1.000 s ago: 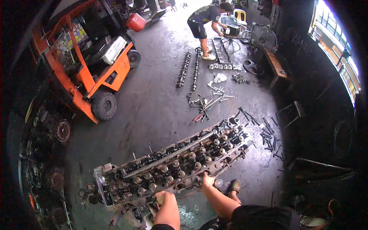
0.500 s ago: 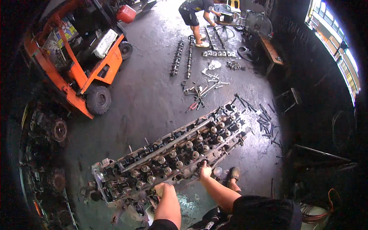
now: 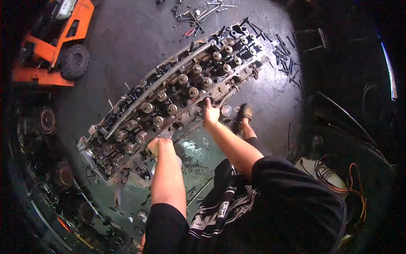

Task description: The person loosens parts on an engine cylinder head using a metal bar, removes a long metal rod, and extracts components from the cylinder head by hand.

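Observation:
A long, greasy engine cylinder head (image 3: 182,106) lies slantwise across the middle of the picture. Rows of round valve springs (image 3: 193,92) stand on top, and a straight metal tube (image 3: 160,87) runs along its far side. My left hand (image 3: 158,145) is closed on the near edge, left of the middle, its fingertips hidden behind the metal. Farther right along that same edge, my right hand (image 3: 211,114) grips with the thumb up on top and its other fingers out of sight. A clear round cup-like thing (image 3: 226,110) sits just right of my right hand.
Loose dark bolts (image 3: 285,53) lie beyond the right end. Wrenches and a red-handled tool (image 3: 188,34) are scattered behind. An orange forklift (image 3: 63,46) stands at the far left, greasy engine parts (image 3: 63,173) below it. My shod foot (image 3: 246,112) and coiled cable (image 3: 330,180) are at the right.
The view has tilted down, so the other person and the parts on the far floor have left it. Both hands keep their places on the cylinder head's near edge.

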Demonstrator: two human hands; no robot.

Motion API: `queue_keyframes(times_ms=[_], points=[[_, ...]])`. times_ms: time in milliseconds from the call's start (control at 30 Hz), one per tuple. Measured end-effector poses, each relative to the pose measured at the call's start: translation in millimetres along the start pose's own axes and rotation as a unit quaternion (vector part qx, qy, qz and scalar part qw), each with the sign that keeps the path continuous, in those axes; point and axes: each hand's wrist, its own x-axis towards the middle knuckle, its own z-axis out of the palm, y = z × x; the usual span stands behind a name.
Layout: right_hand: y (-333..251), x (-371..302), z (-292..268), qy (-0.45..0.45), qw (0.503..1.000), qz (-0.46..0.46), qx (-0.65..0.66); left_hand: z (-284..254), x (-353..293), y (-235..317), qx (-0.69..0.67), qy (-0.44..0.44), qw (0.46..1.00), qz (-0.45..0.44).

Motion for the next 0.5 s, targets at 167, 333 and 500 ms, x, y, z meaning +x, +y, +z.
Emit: queue_keyframes(times_ms=[167,333,500], points=[[3.0,1.7,-5.7,0.028,0.999,0.015,-0.010,3.6,-4.9,-4.2,-0.001,0.001,1.000,-0.005],[13.1,7.8,-4.6,-0.019,0.996,0.087,-0.014,3.8,-2.5,-4.9,0.002,0.005,1.000,-0.012],[12.0,18.1,1.6,0.014,0.998,0.064,-0.007,8.1,-9.9,4.7,-0.001,0.003,1.000,-0.012]])
